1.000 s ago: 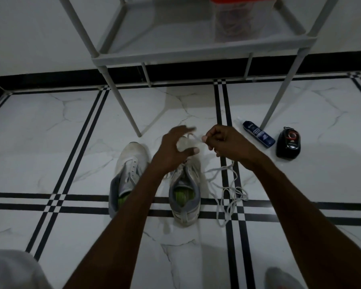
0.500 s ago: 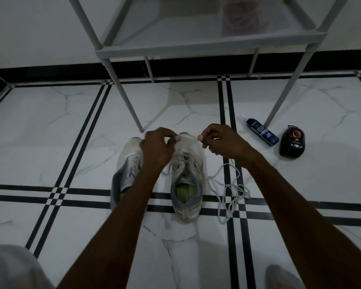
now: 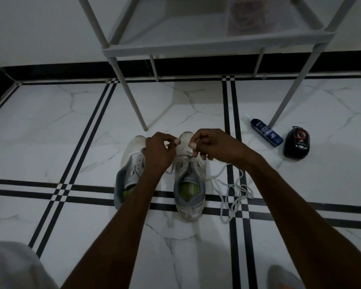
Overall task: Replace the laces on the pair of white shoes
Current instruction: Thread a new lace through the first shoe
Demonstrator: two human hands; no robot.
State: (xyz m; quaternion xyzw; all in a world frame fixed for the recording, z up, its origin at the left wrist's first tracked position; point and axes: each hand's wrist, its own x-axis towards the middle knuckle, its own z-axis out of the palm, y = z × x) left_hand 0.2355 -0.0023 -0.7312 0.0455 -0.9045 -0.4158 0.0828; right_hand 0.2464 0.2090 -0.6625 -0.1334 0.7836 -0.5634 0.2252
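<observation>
Two white shoes stand side by side on the tiled floor (image 3: 50, 126), toes pointing away from the person. Both hands hover over the toe end of the right shoe (image 3: 189, 184). The left hand (image 3: 159, 152) has its fingers curled and pinches a lace end between thumb and forefinger; the right hand (image 3: 213, 146) pinches the other end just beside it. The lace (image 3: 233, 190) runs from under the right hand down to a loose tangle on the floor, right of that shoe. The left shoe (image 3: 131, 163) lies partly under the left forearm. A blue bottle (image 3: 266, 132) and a black case (image 3: 297, 142) sit further right, by a rack leg (image 3: 290, 97).
</observation>
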